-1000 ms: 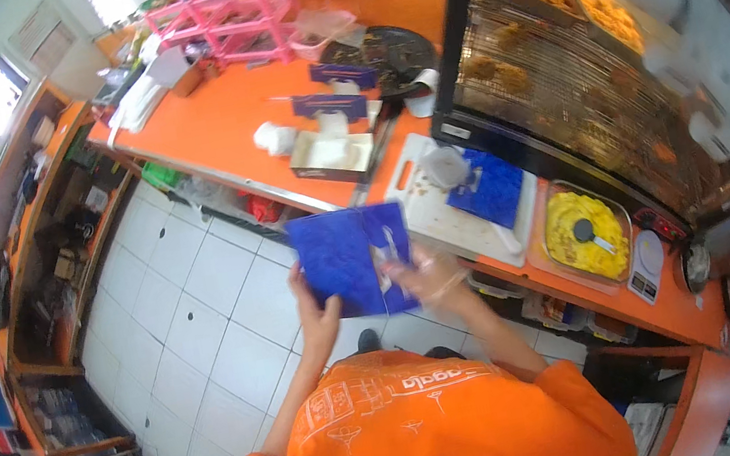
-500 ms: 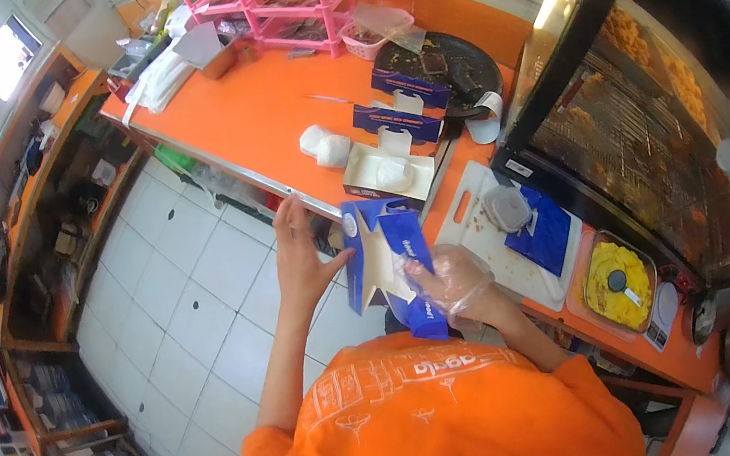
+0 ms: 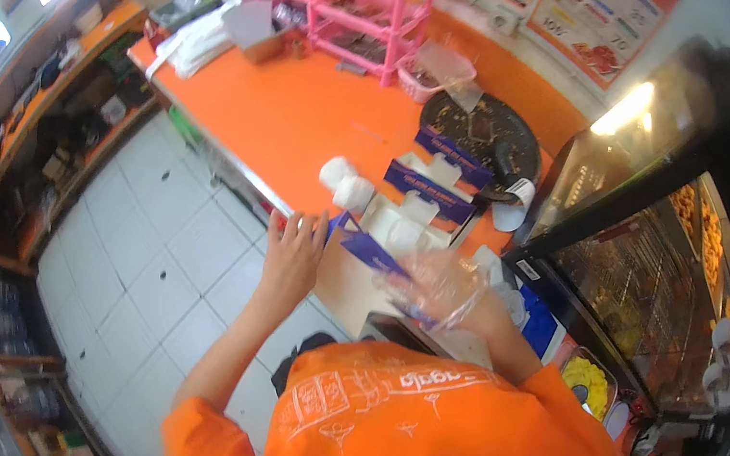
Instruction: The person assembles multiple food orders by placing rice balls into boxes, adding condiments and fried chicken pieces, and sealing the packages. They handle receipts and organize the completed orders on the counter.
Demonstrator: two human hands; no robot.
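A blue cardboard box (image 3: pixel 374 254) with a cream inside is between my hands in front of my chest, its flaps standing open. My left hand (image 3: pixel 290 259), bare, has its fingers bent at the box's upper left edge; its thumb is hidden. In a clear plastic glove, my right hand (image 3: pixel 442 287) grips the box's right side, smeared by motion. Just beyond, an open cream box (image 3: pixel 433 237) holds a white rounded bundle (image 3: pixel 403 235). Two more white bundles (image 3: pixel 348 184) sit on the counter beside it, near upright blue boxes (image 3: pixel 430 189).
The orange counter (image 3: pixel 268 118) runs away ahead. A round black tray (image 3: pixel 504 130), a pink basket (image 3: pixel 427 80) and a pink rack (image 3: pixel 366 13) stand on it. At right are a glass food warmer (image 3: pixel 628 279) and a container of yellow food (image 3: pixel 586 384).
My left hand has moved in to the box's edge. The box has turned and shows more of its cream inside. The view has shifted, so the warmer and counter appear closer.
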